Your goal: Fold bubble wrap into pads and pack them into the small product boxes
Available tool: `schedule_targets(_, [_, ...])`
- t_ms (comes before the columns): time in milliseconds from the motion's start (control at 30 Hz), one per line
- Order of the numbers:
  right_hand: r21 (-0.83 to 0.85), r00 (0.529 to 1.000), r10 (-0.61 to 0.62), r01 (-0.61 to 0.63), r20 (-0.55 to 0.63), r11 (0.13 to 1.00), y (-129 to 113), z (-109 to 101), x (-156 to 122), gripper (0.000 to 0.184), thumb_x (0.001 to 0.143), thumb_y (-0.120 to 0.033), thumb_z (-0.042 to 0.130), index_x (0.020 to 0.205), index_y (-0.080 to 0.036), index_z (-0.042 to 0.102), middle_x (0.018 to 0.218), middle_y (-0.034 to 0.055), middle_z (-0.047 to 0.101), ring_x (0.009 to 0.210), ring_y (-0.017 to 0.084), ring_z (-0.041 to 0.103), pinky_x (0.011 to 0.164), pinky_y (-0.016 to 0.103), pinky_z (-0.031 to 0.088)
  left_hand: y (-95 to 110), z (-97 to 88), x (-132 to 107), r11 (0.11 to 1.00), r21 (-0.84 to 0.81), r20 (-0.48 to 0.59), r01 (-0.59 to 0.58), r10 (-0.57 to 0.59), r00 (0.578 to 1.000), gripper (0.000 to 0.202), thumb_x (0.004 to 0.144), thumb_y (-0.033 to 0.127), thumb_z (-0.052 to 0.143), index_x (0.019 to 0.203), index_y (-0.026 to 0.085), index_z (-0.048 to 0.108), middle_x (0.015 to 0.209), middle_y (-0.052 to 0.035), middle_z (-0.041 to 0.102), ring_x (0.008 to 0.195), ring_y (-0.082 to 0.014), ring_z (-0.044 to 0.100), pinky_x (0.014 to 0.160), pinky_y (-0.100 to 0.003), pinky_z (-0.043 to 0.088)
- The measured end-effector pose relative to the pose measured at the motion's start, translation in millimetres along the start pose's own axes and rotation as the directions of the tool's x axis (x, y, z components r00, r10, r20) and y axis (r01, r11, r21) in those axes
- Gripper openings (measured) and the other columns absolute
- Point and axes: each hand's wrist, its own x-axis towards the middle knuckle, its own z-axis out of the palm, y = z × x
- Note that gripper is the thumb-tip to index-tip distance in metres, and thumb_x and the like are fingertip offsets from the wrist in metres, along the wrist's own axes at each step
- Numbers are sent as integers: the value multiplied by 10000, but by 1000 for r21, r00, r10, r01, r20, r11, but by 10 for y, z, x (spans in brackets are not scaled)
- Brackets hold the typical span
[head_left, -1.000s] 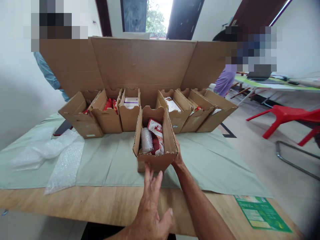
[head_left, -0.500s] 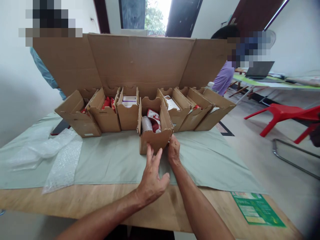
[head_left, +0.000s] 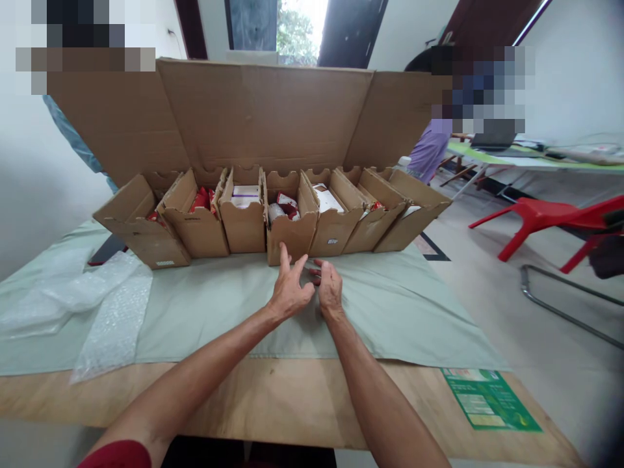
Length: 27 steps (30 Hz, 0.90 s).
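Observation:
An open-topped cardboard box (head_left: pixel 291 242) stands in the middle of a row of similar boxes, holding a bubble-wrapped item (head_left: pixel 277 212) and a red-and-white packet (head_left: pixel 288 204). My left hand (head_left: pixel 291 286) is at its front face, fingers spread, the fingertips at or very near the cardboard. My right hand (head_left: pixel 330 286) is just right of it, in front of the box's lower right corner, with fingers apart and nothing in them. Beside the middle box stand a box with white-and-purple cartons (head_left: pixel 245 196) and a box with a white package (head_left: pixel 327 199).
Behind the row rises a folded cardboard panel (head_left: pixel 268 117). Bubble wrap (head_left: pixel 114 312) lies on the green cloth (head_left: pixel 209 312) at left, near a dark flat object (head_left: pixel 108 248). A green printed sheet (head_left: pixel 490 400) is at front right. Two people are beyond the panel; a red stool (head_left: pixel 531 224) stands right.
The middle box has slid away from me, back into line with the others. My left hand followed it forward. My right hand has come off its right side and lies lower, fingers apart.

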Motion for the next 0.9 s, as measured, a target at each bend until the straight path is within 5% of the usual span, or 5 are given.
schedule_targets(233, [15,998,21,-21,52,1000,25,11,6,703,836,-812,430,987,-177,690,939,119,772,741,230,700,647,336,533,-36,-18,231,991,130,10,24,-26,1000,725,746,125,651,1459,91,523,1714,-181,-133,1508,-424,337,1214,-489,377])
schedule_targets(533, [-30,997,21,-19,68,999,-6,20,7,658,836,-787,440,945,-188,690,905,109,783,694,217,711,627,328,525,-53,-120,364,987,158,11,20,-22,1000,660,746,87,659,1400,65,574,1720,-197,-54,1543,-385,274,1251,-450,313])
schedule_targets(700, [-48,997,20,-16,80,999,10,4,24,690,816,-808,430,942,-177,678,900,119,779,692,206,714,625,314,518,3,-310,-256,986,163,117,31,-51,992,621,777,147,688,1393,146,601,1714,-196,110,1454,-373,451,1102,-464,506])
schedule_targets(800, [-56,997,26,-21,78,998,45,13,48,672,829,-787,439,962,-168,666,926,129,773,701,201,713,625,306,507,-16,-601,-871,983,176,228,-57,15,974,531,817,193,691,1347,204,646,1649,-159,347,1470,-332,432,1142,-499,464])
schedule_targets(900, [-76,996,18,-11,85,997,52,30,68,629,856,-737,433,971,-163,662,945,134,767,709,197,712,620,301,495,-78,-998,-1386,978,211,143,3,-34,989,405,861,188,651,1261,237,698,1519,-124,544,1430,-303,480,1110,-511,497])
